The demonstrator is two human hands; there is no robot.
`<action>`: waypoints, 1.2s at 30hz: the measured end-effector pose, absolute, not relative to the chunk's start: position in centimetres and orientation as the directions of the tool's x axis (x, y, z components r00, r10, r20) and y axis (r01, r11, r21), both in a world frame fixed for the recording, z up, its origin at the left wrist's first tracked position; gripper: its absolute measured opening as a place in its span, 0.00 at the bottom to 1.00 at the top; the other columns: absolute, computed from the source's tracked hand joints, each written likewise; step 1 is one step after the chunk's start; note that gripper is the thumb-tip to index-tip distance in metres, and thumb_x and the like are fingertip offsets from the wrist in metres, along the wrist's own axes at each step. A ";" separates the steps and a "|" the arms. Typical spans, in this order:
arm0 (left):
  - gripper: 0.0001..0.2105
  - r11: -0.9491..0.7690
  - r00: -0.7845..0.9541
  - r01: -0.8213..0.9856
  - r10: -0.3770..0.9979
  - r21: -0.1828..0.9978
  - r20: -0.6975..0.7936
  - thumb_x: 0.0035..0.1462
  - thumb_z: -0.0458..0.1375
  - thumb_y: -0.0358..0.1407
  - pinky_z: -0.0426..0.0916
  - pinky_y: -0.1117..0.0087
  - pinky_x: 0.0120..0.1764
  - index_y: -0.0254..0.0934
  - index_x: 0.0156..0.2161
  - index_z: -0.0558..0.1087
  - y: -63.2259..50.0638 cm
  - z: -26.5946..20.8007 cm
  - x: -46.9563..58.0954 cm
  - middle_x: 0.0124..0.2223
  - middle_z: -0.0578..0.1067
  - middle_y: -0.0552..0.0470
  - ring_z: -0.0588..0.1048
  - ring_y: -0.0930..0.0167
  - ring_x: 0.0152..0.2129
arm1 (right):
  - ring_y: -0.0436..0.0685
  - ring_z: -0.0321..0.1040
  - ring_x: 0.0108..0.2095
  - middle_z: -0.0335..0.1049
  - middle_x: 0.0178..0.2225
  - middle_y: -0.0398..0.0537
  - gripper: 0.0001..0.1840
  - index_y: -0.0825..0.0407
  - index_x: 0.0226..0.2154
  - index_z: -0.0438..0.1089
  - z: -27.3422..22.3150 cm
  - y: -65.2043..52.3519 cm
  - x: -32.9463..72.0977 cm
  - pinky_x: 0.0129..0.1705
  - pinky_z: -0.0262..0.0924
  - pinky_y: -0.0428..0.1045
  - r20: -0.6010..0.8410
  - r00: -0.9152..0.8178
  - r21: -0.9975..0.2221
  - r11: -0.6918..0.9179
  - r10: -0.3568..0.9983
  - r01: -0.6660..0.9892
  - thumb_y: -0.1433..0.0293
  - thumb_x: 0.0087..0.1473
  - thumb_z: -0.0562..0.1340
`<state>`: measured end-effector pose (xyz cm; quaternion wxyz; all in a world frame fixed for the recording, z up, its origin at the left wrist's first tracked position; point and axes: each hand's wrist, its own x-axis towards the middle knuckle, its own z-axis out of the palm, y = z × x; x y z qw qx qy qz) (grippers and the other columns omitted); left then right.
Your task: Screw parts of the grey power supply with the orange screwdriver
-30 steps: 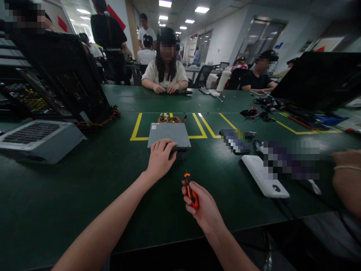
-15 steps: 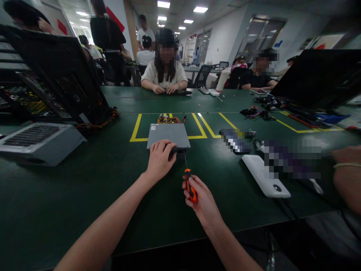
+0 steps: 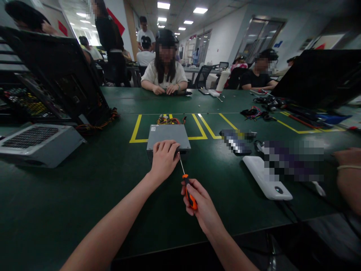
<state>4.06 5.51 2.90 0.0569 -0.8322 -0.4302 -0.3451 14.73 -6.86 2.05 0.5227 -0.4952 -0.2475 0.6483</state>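
Observation:
A grey computer power supply [image 3: 170,133] lies flat on the green table, its bundled cables [image 3: 169,120] at the far side. My left hand [image 3: 165,156] bends over its near edge, fingers curled on the top and front, holding it. What lies under those fingers is hidden. In my right hand [image 3: 199,199] is an orange and black screwdriver [image 3: 188,192], its thin shaft pointing up and away. The screwdriver's tip meets the near face of the power supply beside my left fingertips. Whether it sits on a screw is too small to tell.
A second power supply [image 3: 42,143] stands left, near a black computer case [image 3: 59,82]. At right lie a white power bank [image 3: 266,178], a phone [image 3: 235,142] and cables [image 3: 255,113]. A person [image 3: 165,73] sits opposite; another person's arm [image 3: 349,177] reaches in at right.
The screwdriver's tip has shifted left along the power supply's near face, and its handle has come slightly lower. My left hand has slid a little to the right.

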 end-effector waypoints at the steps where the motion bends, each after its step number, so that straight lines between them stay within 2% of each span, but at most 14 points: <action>1: 0.10 -0.624 0.393 0.755 0.678 0.203 0.622 0.54 0.52 0.31 0.52 0.60 0.47 0.39 0.43 0.66 5.5 2.9 4.0 0.45 0.69 0.49 0.64 0.65 0.43 | 0.44 0.53 0.19 0.60 0.25 0.40 0.15 0.51 0.33 0.63 2.1 -7.0 14.8 0.14 0.42 0.40 -0.390 0.026 -0.840 -0.343 0.921 -0.421 0.59 0.45 0.61; 14: 0.10 -0.671 0.414 0.710 0.642 0.213 0.645 0.55 0.50 0.31 0.53 0.61 0.48 0.39 0.43 0.66 5.8 2.7 3.4 0.45 0.69 0.49 0.65 0.66 0.43 | 0.43 0.51 0.17 0.60 0.27 0.40 0.13 0.52 0.36 0.61 1.2 -5.2 17.2 0.13 0.43 0.40 -0.283 0.044 -0.951 -0.274 0.958 -0.141 0.60 0.51 0.55; 20: 0.12 -0.711 0.415 0.664 0.607 0.230 0.678 0.54 0.51 0.29 0.55 0.63 0.48 0.36 0.44 0.64 5.9 2.5 2.8 0.44 0.69 0.48 0.66 0.67 0.42 | 0.42 0.50 0.17 0.59 0.27 0.40 0.13 0.51 0.35 0.61 1.0 -5.3 17.3 0.13 0.42 0.40 -0.249 0.050 -0.960 -0.240 0.967 -0.145 0.60 0.50 0.56; 25: 0.08 -0.687 0.353 0.687 0.599 0.236 0.719 0.53 0.52 0.30 0.59 0.62 0.44 0.35 0.40 0.66 5.3 2.4 2.1 0.41 0.69 0.47 0.65 0.66 0.40 | 0.43 0.51 0.17 0.61 0.27 0.41 0.13 0.51 0.36 0.62 1.0 -5.7 17.7 0.13 0.42 0.40 -0.287 0.042 -0.950 -0.278 0.957 -0.143 0.60 0.50 0.56; 27: 0.06 -0.657 0.303 0.685 0.650 0.315 0.697 0.53 0.52 0.31 0.60 0.63 0.41 0.35 0.38 0.67 4.7 2.4 1.8 0.39 0.69 0.47 0.66 0.66 0.38 | 0.43 0.51 0.17 0.61 0.27 0.41 0.14 0.52 0.36 0.62 1.0 -6.0 17.7 0.13 0.43 0.40 -0.305 0.043 -0.942 -0.294 0.951 -0.163 0.59 0.50 0.56; 29: 0.06 -0.607 0.251 0.637 0.747 0.476 0.615 0.54 0.51 0.32 0.63 0.67 0.37 0.36 0.37 0.67 4.0 2.3 1.7 0.38 0.69 0.49 0.68 0.69 0.34 | 0.43 0.51 0.17 0.61 0.26 0.41 0.15 0.52 0.36 0.63 1.0 -6.4 17.4 0.13 0.44 0.40 -0.321 0.045 -0.930 -0.306 0.946 -0.202 0.59 0.49 0.57; 33: 0.09 -0.341 0.190 0.413 0.939 0.845 0.286 0.55 0.50 0.35 0.63 0.73 0.27 0.37 0.39 0.69 3.6 1.5 2.2 0.36 0.72 0.51 0.69 0.74 0.24 | 0.43 0.52 0.17 0.61 0.24 0.40 0.15 0.52 0.35 0.63 1.2 -6.8 16.1 0.13 0.43 0.40 -0.369 0.012 -0.883 -0.347 0.929 -0.315 0.59 0.49 0.58; 36: 0.11 -0.080 0.193 0.190 0.980 0.979 0.042 0.53 0.52 0.37 0.58 0.77 0.19 0.35 0.38 0.71 4.0 1.0 2.8 0.35 0.74 0.50 0.65 0.78 0.16 | 0.43 0.52 0.17 0.61 0.24 0.40 0.14 0.52 0.34 0.63 1.4 -6.7 15.4 0.13 0.43 0.40 -0.390 0.009 -0.850 -0.356 0.921 -0.389 0.59 0.48 0.59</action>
